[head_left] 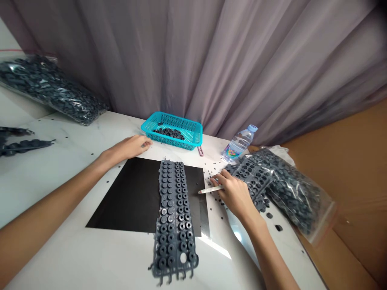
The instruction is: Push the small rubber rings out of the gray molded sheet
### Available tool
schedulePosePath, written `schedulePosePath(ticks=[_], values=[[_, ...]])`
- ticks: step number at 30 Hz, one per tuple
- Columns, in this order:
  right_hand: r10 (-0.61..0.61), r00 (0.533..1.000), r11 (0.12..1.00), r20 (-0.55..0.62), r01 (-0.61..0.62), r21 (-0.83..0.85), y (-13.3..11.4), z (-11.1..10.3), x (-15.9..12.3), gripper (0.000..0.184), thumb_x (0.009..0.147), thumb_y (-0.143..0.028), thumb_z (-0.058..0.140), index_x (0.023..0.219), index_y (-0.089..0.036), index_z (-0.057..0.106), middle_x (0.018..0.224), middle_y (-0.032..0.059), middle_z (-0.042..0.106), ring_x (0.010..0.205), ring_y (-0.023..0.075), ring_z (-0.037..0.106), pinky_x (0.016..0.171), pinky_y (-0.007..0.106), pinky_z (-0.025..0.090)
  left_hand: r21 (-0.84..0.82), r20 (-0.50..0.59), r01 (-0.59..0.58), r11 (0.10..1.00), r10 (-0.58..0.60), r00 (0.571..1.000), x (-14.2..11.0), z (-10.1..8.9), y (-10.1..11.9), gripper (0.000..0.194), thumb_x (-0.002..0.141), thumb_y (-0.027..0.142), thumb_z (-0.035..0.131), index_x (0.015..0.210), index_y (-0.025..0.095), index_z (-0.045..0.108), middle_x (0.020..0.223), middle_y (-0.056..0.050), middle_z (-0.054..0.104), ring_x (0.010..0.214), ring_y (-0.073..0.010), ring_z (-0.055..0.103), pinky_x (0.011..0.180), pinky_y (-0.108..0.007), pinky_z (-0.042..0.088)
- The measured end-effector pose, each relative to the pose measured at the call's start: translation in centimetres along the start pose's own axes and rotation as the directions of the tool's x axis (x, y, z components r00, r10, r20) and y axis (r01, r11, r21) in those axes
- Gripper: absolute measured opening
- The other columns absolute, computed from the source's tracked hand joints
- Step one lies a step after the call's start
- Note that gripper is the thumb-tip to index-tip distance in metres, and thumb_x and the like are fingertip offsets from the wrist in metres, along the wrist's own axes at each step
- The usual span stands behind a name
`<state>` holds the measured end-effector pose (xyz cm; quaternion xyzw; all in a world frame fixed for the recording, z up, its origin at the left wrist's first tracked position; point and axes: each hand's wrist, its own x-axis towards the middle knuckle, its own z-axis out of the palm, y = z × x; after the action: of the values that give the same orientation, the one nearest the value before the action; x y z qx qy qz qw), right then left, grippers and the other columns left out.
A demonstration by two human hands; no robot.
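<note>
A long grey rubber strip [173, 213] full of moulded rings lies lengthwise on a black mat [136, 197] on the white table [60, 249]. My right hand [232, 191] rests just right of the mat, fingers closed round a thin pale stick tool [210, 189] whose tip points left toward the strip. My left hand [131, 146] is stretched forward, its fingertips closed at the near left corner of a turquoise basket [173, 129] that holds loose dark rings; what they hold, if anything, I cannot make out.
More rubber strips [254, 177] and a clear bag of parts [298, 197] lie at right. A water bottle [238, 143] stands behind them. Another filled bag [51, 88] and strips [21, 145] sit at left. Tiny punched bits litter the table. A curtain hangs behind, and brown cardboard [356, 169] stands at right.
</note>
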<state>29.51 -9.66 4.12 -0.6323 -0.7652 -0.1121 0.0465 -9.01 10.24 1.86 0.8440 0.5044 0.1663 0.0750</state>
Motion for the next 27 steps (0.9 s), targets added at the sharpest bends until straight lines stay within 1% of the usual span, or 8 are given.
schedulePosePath(ticks=[4,8,11,14,18,20,24,27], values=[[0.024,1.000,1.000,-0.015,-0.024,0.018,-0.1,0.2,0.1,0.030,0.106,-0.041,0.043,0.106,-0.026,0.070,0.101,0.0043,0.067,0.072,0.0160,0.064,0.059,0.029,0.029,0.060,0.023,-0.080,0.995,0.079,0.997,0.1,1.1,0.7,0.046,0.095,0.034,0.046,0.136,0.022,0.063,0.135,-0.009,0.063,0.126,-0.0281,0.057,0.111,-0.039,0.041],[0.066,0.997,0.997,-0.027,-0.065,0.036,-0.2,0.1,0.2,0.030,0.106,-0.038,0.042,0.103,-0.026,0.070,0.100,0.0038,0.067,0.071,0.0155,0.064,0.058,0.028,0.029,0.117,0.022,-0.132,0.984,0.130,0.991,0.1,2.3,1.8,0.049,0.097,0.028,0.041,0.143,0.026,0.058,0.130,-0.010,0.060,0.124,-0.0277,0.053,0.114,-0.041,0.036],[0.062,0.998,0.997,-0.026,-0.061,0.042,-0.3,0.2,0.2,0.031,0.106,-0.037,0.042,0.101,-0.025,0.070,0.099,0.0042,0.067,0.070,0.0150,0.064,0.057,0.028,0.029,0.148,0.012,-0.140,0.979,0.140,0.990,0.2,2.9,2.4,0.049,0.098,0.026,0.040,0.143,0.028,0.058,0.128,-0.010,0.058,0.121,-0.0293,0.052,0.110,-0.043,0.039],[0.048,0.999,0.998,-0.017,-0.047,0.049,-0.5,0.3,0.2,0.032,0.106,-0.038,0.042,0.100,-0.025,0.071,0.099,0.0042,0.067,0.071,0.0146,0.064,0.057,0.027,0.029,0.152,-0.005,-0.145,0.978,0.147,0.989,0.3,3.0,2.7,0.047,0.098,0.024,0.039,0.141,0.025,0.059,0.127,-0.011,0.058,0.120,-0.0294,0.053,0.109,-0.043,0.040],[0.054,0.998,0.996,-0.011,-0.053,0.070,-0.6,0.3,0.1,0.032,0.106,-0.039,0.042,0.100,-0.025,0.071,0.097,0.0036,0.066,0.071,0.0155,0.064,0.057,0.027,0.032,0.122,-0.030,-0.146,0.982,0.151,0.988,0.3,2.2,2.6,0.040,0.099,0.029,0.041,0.132,0.022,0.062,0.126,-0.009,0.061,0.115,-0.0263,0.058,0.103,-0.037,0.045],[0.050,0.999,0.991,-0.014,-0.048,0.123,-0.8,0.2,0.1,0.032,0.106,-0.039,0.042,0.106,-0.025,0.071,0.099,0.0037,0.067,0.074,0.0158,0.066,0.059,0.027,0.036,0.110,-0.043,-0.143,0.984,0.148,0.988,0.3,1.8,2.3,0.039,0.099,0.033,0.042,0.130,0.021,0.061,0.125,-0.008,0.062,0.111,-0.0251,0.061,0.098,-0.036,0.048],[-0.080,0.996,0.970,0.029,0.071,0.234,-1.8,0.3,0.1,0.034,0.106,-0.039,0.046,0.133,-0.031,0.064,0.114,0.0047,0.066,0.085,0.0160,0.069,0.069,0.026,0.046,0.115,-0.032,-0.155,0.981,0.159,0.987,0.4,2.0,1.8,0.043,0.098,0.038,0.044,0.134,0.022,0.061,0.124,-0.009,0.062,0.115,-0.0282,0.060,0.102,-0.039,0.046],[-0.166,0.983,0.968,0.079,0.148,0.202,-2.3,0.2,0.1,0.037,0.105,-0.037,0.048,0.139,-0.035,0.062,0.116,0.0055,0.065,0.089,0.0170,0.069,0.074,0.027,0.048,0.133,-0.021,-0.170,0.976,0.174,0.984,0.5,2.8,1.7,0.044,0.099,0.036,0.042,0.136,0.024,0.062,0.127,-0.009,0.060,0.120,-0.0309,0.056,0.109,-0.044,0.041]])
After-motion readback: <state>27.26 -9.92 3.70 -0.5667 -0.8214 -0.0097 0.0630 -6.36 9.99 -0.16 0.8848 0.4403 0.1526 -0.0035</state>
